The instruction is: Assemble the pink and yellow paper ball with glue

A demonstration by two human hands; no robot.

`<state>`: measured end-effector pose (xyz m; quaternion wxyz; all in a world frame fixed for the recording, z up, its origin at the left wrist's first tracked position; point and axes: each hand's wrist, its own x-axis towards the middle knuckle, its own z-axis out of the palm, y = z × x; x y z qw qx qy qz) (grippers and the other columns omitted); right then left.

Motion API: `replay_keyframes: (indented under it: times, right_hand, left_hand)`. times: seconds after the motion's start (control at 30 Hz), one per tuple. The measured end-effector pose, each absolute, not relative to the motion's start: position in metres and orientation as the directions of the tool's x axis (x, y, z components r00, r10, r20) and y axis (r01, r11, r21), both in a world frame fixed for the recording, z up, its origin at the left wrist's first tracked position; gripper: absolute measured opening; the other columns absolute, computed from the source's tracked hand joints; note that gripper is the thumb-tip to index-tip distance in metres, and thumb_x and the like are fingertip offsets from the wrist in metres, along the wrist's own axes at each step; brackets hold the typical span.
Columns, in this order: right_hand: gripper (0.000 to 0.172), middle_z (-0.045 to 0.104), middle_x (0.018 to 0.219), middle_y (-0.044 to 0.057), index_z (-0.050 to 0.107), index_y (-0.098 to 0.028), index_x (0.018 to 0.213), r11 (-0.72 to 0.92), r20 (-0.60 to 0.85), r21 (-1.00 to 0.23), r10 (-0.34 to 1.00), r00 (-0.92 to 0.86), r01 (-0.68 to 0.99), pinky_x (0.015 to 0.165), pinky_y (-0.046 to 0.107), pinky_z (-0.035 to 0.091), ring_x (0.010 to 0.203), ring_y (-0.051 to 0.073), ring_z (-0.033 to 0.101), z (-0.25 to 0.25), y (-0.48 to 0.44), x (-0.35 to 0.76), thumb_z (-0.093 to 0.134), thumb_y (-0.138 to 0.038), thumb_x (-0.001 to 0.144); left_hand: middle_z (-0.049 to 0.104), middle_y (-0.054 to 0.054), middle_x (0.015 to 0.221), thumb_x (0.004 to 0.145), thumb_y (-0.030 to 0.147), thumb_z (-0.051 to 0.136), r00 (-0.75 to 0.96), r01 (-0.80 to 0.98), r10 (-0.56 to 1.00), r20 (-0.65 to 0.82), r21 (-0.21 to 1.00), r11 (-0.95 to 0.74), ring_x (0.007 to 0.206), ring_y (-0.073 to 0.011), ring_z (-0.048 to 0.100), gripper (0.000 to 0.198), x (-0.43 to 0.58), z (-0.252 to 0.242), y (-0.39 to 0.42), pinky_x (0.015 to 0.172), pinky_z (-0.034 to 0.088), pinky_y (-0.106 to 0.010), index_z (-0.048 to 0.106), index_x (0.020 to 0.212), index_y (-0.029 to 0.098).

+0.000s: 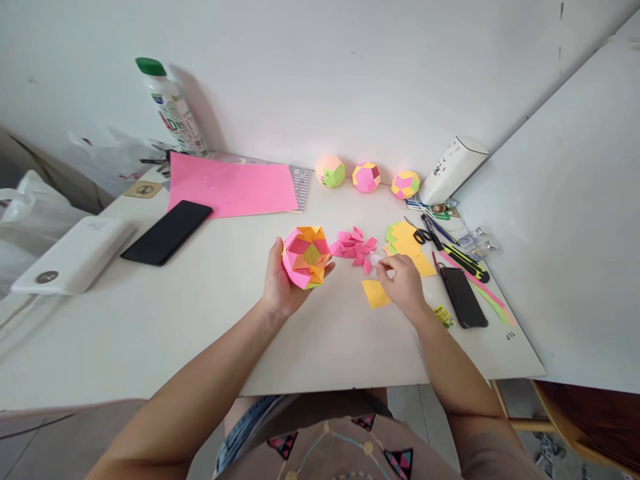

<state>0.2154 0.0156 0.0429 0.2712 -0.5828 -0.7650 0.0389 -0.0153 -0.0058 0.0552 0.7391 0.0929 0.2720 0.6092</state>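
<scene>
My left hand (283,283) cradles a part-hollow origami ball (313,253) of folded pink, orange and yellow paper, its open side facing up. To its right lies a loose pile of folded pink paper pieces (354,247). My right hand (403,283) is pinched at the right edge of that pile, beside a small whitish thing (375,259); what the fingertips hold, if anything, is too small to name. Beneath and beside this hand are a yellow-orange paper square (375,293) and a stack of orange and green paper (406,237).
Three finished paper balls (367,178) stand along the wall. Scissors (423,235), a yellow cutter (465,262) and a black case (463,297) lie right. Leftward are a pink sheet (230,187), a phone (167,232), a white power bank (75,253) and a green-capped bottle (173,110).
</scene>
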Motion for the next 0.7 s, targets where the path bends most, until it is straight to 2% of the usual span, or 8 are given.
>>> replay_keyframes:
  times: [0.1, 0.23, 0.33, 0.47, 0.7]
  right_hand:
    - [0.015, 0.066, 0.089, 0.009, 0.065, -0.018, 0.088, 0.463, 0.422, -0.328, 0.852, -0.311, 0.824, 0.085, 0.037, 0.046, 0.092, 0.024, 0.057, 0.028, 0.015, 0.208, 0.053, -0.024, 0.084]
    - [0.021, 0.064, 0.101, 0.012, 0.065, -0.018, 0.099, 0.405, 0.365, -0.354, 0.890, -0.274, 0.843, 0.091, 0.043, 0.044, 0.101, 0.028, 0.054, 0.012, 0.023, 0.209, 0.054, -0.027, 0.084]
    - [0.021, 0.063, 0.102, 0.012, 0.067, -0.018, 0.099, 0.323, 0.280, -0.421, 0.935, -0.218, 0.847, 0.092, 0.044, 0.044, 0.101, 0.028, 0.054, 0.005, 0.033, 0.215, 0.054, -0.028, 0.084]
    - [0.020, 0.063, 0.099, 0.011, 0.068, -0.018, 0.097, 0.301, 0.235, -0.452, 0.948, -0.213, 0.840, 0.087, 0.039, 0.046, 0.096, 0.025, 0.057, 0.003, 0.042, 0.220, 0.058, -0.028, 0.082]
    - [0.014, 0.062, 0.092, 0.008, 0.070, -0.019, 0.085, 0.287, 0.209, -0.470, 0.955, -0.210, 0.835, 0.086, 0.039, 0.044, 0.092, 0.024, 0.056, 0.006, 0.040, 0.215, 0.069, -0.023, 0.071]
  left_hand:
    - [0.068, -0.006, 0.101, 0.084, 0.059, 0.042, 0.067, -0.836, 0.944, -0.323, 0.498, 0.230, 0.092, -0.0220, 0.064, 0.049, -0.014, 0.055, -0.006, 0.090, 0.049, -0.044, 0.065, 0.103, 0.021]
    - [0.068, -0.007, 0.104, 0.084, 0.059, 0.042, 0.117, -0.807, 0.927, -0.357, 0.511, 0.298, 0.093, -0.0229, 0.064, 0.050, -0.009, 0.051, -0.009, 0.090, 0.050, -0.044, 0.065, 0.105, 0.020]
    - [0.068, -0.009, 0.104, 0.085, 0.059, 0.041, 0.229, -0.761, 0.896, -0.381, 0.504, 0.409, 0.093, -0.0243, 0.065, 0.051, -0.002, 0.048, -0.013, 0.089, 0.050, -0.044, 0.065, 0.104, 0.018]
    - [0.068, -0.011, 0.106, 0.086, 0.059, 0.040, 0.320, -0.715, 0.861, -0.395, 0.496, 0.493, 0.099, -0.0274, 0.063, 0.052, 0.005, 0.045, -0.019, 0.090, 0.049, -0.045, 0.065, 0.104, 0.017]
    - [0.066, -0.013, 0.112, 0.087, 0.061, 0.035, 0.394, -0.672, 0.868, -0.304, 0.549, 0.497, 0.105, -0.0296, 0.061, 0.058, 0.008, 0.039, -0.022, 0.094, 0.046, -0.047, 0.064, 0.110, 0.017]
